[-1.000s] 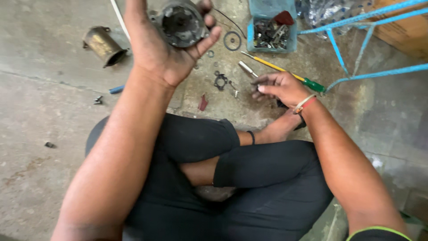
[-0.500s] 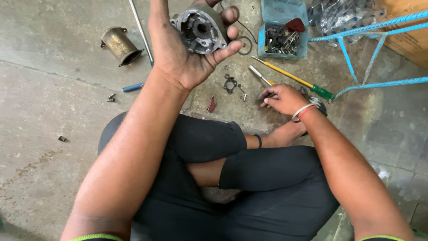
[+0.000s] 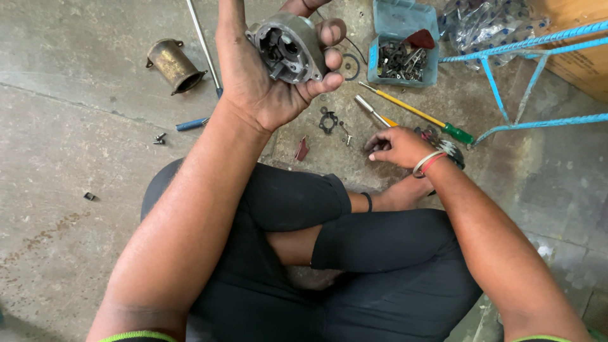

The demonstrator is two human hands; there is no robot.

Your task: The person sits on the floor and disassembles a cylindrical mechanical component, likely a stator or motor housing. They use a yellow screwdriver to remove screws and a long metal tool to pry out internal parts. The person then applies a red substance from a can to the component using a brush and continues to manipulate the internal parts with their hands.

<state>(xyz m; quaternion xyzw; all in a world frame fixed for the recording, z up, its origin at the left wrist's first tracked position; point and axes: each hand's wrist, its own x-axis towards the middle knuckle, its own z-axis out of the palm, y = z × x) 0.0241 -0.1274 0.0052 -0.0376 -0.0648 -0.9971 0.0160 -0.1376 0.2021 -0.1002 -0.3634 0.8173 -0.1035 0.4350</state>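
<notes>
Grey cast metal fills the left hand [image 3: 266, 82]: a round motor end housing [image 3: 288, 47], open face up, cupped in the palm with the fingers curled over its far rim. Against the frame a second ago, this hand and the housing sit lower and more to the right in view, and the housing is tipped so its inner parts show more plainly. The right hand [image 3: 396, 147] has stayed low by the floor, fingers loosely bent and pressed near small parts; what it pinches, if anything, cannot be told.

A small blue plastic box [image 3: 405, 76], lid raised, holds a jumble of dark screws and metal bits plus a red piece at its top corner. A brass cylinder [image 3: 174, 63] lies on its side, open end toward the person.

The concrete floor [image 3: 76, 158] is stained and rough. On it lie a yellow-shafted screwdriver with green handle [image 3: 418, 115], a long steel rod [image 3: 202, 44], a dark ring [image 3: 350, 65], a small black bracket [image 3: 327, 120] and loose screws [image 3: 158, 138]. A blue metal frame [image 3: 506, 82] stands at the right, with crumpled clear plastic [image 3: 481, 25] behind it. The person sits cross-legged in black clothing.
</notes>
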